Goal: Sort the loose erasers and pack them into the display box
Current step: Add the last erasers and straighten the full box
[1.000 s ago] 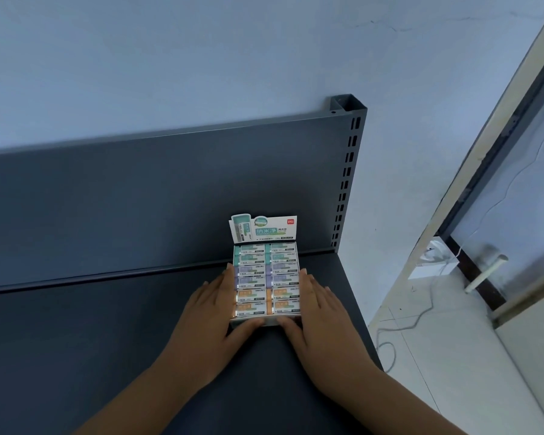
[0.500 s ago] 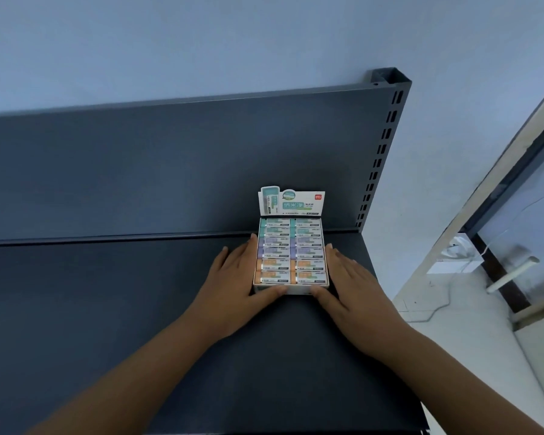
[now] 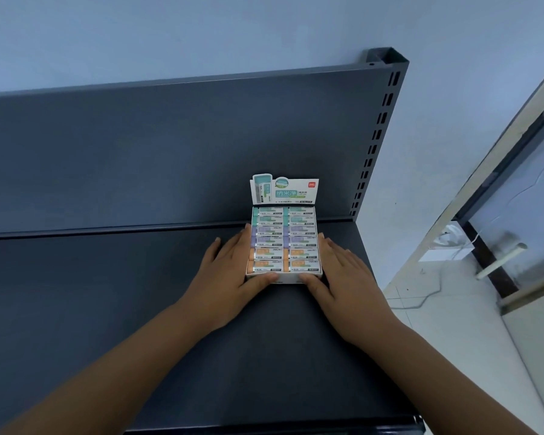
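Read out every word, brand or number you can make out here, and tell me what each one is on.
"纳米净": large characters on the box's upright card.
Smaller print beside and below those characters on the card: too blurred to read.
Red logo at the card's top right corner: too small to read.
Wrappers of the erasers in the box: printed, but too small to read.

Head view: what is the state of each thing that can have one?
White cardboard display box: on the dark grey metal shelf, header flap raised, full.
Paper-sleeved erasers: packed in two columns; green behind, purple in the middle, orange in front.
Left hand: fingers straight, flat against the box's left side.
Right hand: fingers straight, flat against its right side.
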`<state>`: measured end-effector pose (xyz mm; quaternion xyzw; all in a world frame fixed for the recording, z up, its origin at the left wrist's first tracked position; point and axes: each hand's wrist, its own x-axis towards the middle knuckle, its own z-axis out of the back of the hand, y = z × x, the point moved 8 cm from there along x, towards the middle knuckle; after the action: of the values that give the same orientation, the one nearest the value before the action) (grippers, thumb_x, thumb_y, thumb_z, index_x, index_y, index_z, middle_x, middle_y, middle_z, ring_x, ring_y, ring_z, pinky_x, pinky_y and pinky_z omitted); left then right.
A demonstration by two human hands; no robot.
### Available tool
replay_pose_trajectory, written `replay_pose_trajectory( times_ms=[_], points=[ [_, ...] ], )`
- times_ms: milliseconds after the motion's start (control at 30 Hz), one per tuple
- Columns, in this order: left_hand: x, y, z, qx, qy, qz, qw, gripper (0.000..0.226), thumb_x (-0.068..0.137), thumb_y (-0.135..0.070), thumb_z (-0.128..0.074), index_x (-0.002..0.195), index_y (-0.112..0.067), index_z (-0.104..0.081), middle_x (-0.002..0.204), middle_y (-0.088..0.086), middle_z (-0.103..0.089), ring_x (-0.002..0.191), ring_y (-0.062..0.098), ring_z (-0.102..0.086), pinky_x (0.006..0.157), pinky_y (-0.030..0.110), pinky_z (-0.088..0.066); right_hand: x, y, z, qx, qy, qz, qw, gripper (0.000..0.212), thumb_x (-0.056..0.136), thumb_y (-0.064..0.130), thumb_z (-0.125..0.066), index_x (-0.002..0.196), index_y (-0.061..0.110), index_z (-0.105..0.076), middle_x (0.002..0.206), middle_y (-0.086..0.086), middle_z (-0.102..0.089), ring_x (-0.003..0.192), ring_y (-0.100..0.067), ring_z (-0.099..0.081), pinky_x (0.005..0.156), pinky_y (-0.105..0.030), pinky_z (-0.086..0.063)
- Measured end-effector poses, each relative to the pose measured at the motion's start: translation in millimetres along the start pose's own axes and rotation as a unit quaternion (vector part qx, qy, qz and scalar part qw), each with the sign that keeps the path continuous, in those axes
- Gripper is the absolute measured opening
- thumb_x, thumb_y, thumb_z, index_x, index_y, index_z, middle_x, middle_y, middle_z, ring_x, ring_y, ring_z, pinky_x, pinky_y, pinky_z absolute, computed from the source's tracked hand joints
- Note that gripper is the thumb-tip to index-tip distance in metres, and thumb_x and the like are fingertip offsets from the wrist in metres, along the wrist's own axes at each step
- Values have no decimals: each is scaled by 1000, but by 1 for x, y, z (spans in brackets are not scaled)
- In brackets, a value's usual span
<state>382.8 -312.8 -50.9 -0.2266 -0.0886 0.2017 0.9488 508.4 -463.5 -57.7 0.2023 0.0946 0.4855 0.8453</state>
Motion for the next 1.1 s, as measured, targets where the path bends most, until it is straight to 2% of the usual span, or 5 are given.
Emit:
replay_pose_trajectory(
  times_ms=[533,700,833,933,1100],
  points=[
    [-1,-9,13,-57,-20,14,998,77,86,-62,-59,151,-49,-19,144,-32,-45,136,-5,-38,123,48,-15,1,-3,11,104,4,33,994,69,95,62,-37,159,39,-24,161,17,-33,150,-7,-26,123,-41,-28],
    [-2,-9,12,-35,-15,7,999,83,86,-69,-56,153,-47,-13,152,-29,-38,142,-6,-27,124,42,-10,-6,-13,26,243,11,15,970,60,97,29,-66,146,52,-42,165,20,-15,147,4,-24,117,-22,-22],
    [-2,-6,7,-12,-11,12,1000,86,85,-75,-49,155,-45,-8,158,-22,-33,149,1,-21,125,44,-9,-4,-15,26,173,34,28,984,60,93,41,-68,148,49,-43,163,23,-24,148,4,-22,116,-17,-20],
    [0,-2,6,9,-10,17,1000,88,85,-80,-44,155,-44,-6,160,-18,-29,150,5,-19,125,47,-11,-3,-1,12,34,44,80,995,64,101,52,-48,159,37,-24,167,17,-19,154,-5,-13,126,-32,-16],
    [-2,-8,5,20,-22,10,1000,92,82,-80,-45,155,-41,-5,157,-18,-33,147,5,-26,125,45,-11,-5,7,-4,-85,46,47,994,64,107,46,-26,163,22,-4,171,-3,-1,157,-19,-1,127,-34,1]
  ],
)
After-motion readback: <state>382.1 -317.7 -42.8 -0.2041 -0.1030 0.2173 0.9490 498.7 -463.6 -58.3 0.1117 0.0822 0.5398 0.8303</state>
